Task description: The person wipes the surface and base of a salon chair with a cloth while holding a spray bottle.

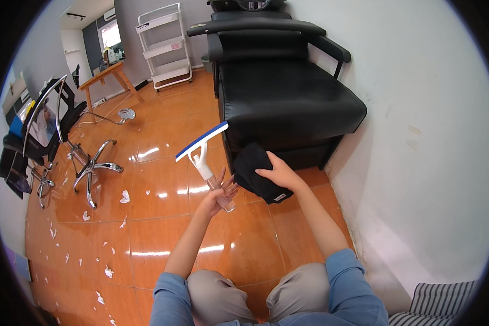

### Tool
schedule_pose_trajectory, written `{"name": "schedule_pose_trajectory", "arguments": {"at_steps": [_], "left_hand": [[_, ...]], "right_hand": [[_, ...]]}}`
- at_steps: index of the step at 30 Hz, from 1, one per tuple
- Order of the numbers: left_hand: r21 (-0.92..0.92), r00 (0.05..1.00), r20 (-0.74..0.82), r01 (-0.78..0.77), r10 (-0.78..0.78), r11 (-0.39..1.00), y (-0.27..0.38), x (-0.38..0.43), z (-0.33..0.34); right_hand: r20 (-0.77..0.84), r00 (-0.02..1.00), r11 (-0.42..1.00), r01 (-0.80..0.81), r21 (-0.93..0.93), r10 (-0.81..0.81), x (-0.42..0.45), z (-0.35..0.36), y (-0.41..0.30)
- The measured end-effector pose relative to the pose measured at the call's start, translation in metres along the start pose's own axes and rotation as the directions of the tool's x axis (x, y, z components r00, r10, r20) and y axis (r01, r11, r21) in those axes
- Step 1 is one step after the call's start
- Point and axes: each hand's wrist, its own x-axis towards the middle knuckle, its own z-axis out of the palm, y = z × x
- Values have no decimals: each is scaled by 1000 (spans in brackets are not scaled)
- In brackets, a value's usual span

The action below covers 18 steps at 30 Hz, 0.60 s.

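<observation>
My left hand [219, 197] is wrapped around the clear bottle handle of a spray squeegee [203, 167], a few of its fingers spread. The white head points up and away, with a blue strip along its edge. In my right hand [283, 173] is a folded black cloth [254, 173] with a small white label at its lower corner. The fingertips of my left hand reach close to the cloth; whether they touch it I cannot tell. Just beyond both hands stands a black padded salon shampoo chair [285, 89].
White paper scraps [109, 272] litter the orange tiled floor [163, 232] on the left. Swivel chairs [90, 165], a wooden-legged table [106, 75] and a white three-tier trolley [167, 49] stand farther off. A white wall [415, 122] runs along the right, with striped fabric [444, 299] at lower right.
</observation>
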Motion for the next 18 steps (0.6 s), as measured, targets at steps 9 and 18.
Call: {"name": "schedule_pose_trajectory", "arguments": {"at_steps": [9,18], "left_hand": [[-152,996,-86,-21,8,988,-1,-19,-36],[-302,999,-53,-29,14,953,11,-22,2]], "right_hand": [[313,948,425,-309,851,62,-16,-7,-69],[120,986,827,-163,538,117,17,83,-16]]}}
